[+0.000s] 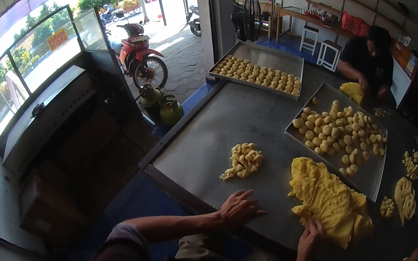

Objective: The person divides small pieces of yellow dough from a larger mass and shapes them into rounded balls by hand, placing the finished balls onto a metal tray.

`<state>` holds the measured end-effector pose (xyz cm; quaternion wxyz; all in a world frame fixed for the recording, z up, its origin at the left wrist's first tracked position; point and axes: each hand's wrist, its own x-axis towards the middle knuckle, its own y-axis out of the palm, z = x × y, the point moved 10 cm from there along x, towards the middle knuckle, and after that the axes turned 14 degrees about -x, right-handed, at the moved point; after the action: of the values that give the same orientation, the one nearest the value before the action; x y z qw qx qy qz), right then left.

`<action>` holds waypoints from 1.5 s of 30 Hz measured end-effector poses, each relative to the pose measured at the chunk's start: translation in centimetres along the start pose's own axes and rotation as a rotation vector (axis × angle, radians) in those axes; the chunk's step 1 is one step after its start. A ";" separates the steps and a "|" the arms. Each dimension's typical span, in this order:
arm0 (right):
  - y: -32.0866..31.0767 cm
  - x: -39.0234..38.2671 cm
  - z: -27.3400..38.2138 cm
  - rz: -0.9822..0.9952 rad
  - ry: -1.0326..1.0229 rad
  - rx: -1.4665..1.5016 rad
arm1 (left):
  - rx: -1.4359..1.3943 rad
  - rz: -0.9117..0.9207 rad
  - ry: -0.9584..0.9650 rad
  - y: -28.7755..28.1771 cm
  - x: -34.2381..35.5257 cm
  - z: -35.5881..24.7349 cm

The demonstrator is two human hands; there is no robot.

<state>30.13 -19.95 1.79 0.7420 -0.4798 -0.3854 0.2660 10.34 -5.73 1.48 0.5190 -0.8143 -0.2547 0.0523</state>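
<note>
A large, rough-surfaced mound of yellow dough-like paste [328,199] lies on the metal table near me. My right hand [312,235] is at its near left edge, fingers closed on a bit of the paste. To the left, my left hand [241,209] hovers at or just over the table's near edge, fingers apart and holding nothing. Beyond it sits a heap of pale dough pieces [243,162], lumpy and piled together. Behind the yellow mound, a metal tray [289,132] carries many loose round dough balls [338,128].
Another tray [283,59] with rows of balls stands at the far left of the table [201,140]. A person [369,61] works at the far end by a smaller yellow lump [353,91]. At right are pale dough strips [404,199], small pieces [416,166] and another person's hand [415,256].
</note>
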 end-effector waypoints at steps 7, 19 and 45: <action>0.3 1.4 1.2 0.092 -0.149 -0.107 | 0.112 -0.322 0.084 1.0 6.1 1.6; -1.2 -4.3 3.6 0.167 -0.149 -0.243 | 0.028 -0.311 0.217 -0.1 7.3 1.9; -2.6 -2.2 7.0 0.078 0.000 0.671 | -0.862 -0.400 -0.375 0.1 -0.1 -0.1</action>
<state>23.22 -19.08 5.15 0.8478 -0.2230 -0.2578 0.4064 10.39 -5.90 1.41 0.0811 -0.8663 -0.4927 -0.0124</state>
